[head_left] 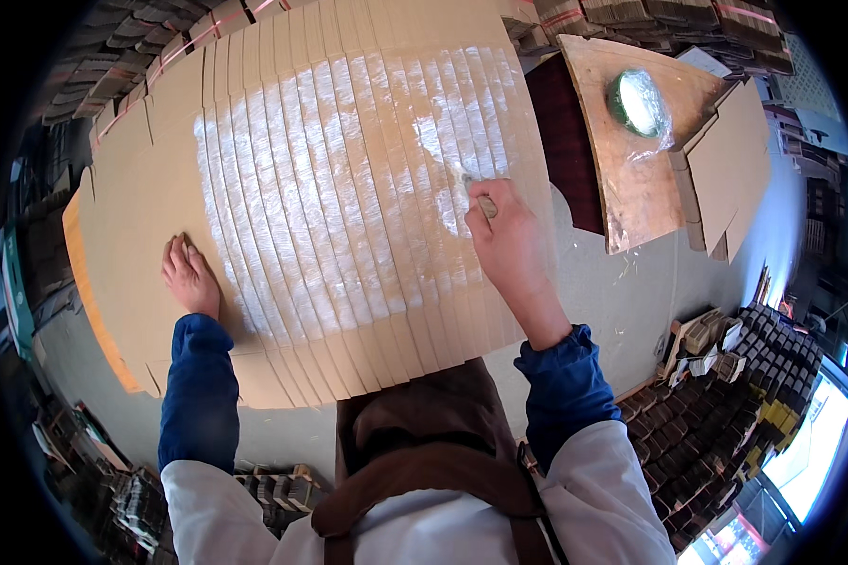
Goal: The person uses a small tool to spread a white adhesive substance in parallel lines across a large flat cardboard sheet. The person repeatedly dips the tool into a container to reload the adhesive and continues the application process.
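Note:
Before me lies a wide row of overlapping cardboard sheets (349, 372), fanned so that a narrow strip of each shows. A wet, whitish coat, like glue, covers the middle of the strips, with barer patches toward the right. My right hand (507, 231) is closed around the handle of a brush (487, 205), its tip against the coated strips at the right. Most of the handle is hidden by my fingers. My left hand (190, 276) rests flat on the plain cardboard left of the coat, fingers stretched out, holding nothing.
At the right, a wooden board (636, 193) carries a green-rimmed bowl (637, 102) with white contents and clear plastic around it. Flat cardboard pieces (733, 165) lie at its right edge. Stacked bundles of cardboard (674, 443) stand on the floor at lower right, and more line the back.

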Tool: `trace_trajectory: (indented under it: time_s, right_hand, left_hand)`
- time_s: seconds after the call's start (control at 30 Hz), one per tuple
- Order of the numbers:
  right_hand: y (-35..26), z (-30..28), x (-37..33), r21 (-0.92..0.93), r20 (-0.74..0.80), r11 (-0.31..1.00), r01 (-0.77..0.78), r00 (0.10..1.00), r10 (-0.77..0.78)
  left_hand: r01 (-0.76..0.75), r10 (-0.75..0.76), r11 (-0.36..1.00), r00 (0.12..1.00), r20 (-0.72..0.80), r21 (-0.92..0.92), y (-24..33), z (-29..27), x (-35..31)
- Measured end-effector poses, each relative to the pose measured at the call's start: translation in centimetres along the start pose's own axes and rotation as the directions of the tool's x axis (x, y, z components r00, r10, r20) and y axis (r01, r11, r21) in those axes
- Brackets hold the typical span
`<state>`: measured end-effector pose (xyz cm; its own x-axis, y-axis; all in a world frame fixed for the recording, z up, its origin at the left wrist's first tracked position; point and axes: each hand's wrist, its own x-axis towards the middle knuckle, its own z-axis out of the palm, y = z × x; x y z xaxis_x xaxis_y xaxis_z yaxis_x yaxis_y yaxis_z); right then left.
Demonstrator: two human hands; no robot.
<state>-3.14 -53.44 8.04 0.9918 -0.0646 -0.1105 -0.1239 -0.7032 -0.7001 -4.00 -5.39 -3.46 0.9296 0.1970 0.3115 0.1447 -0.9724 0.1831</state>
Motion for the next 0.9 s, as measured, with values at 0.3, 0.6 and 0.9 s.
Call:
trace_trajectory:
  time_s: [0.3, 0.6, 0.9]
  right_hand:
    - [-0.9, 1.0, 4.8, -0.003, -0.017, 0.991, 0.132, 0.991, -0.132]
    - [-3.1, 1.2, 10.1, 0.037, 0.032, 0.983, 0.18, 0.983, -0.181]
    - [-3.4, 3.8, 11.2, 0.091, 0.018, 0.984, 0.154, 0.988, -0.156]
  left_hand:
    - [0.047, -0.046, 0.999, 0.999, 0.007, -0.026, 1.1, -0.1, 0.3]
    - [0.08, -0.08, 0.996, 0.997, 0.015, -0.04, 1.3, -0.2, 0.1]
    - [0.089, -0.089, 0.994, 0.996, 0.009, -0.058, 1.7, 0.0, 0.3]
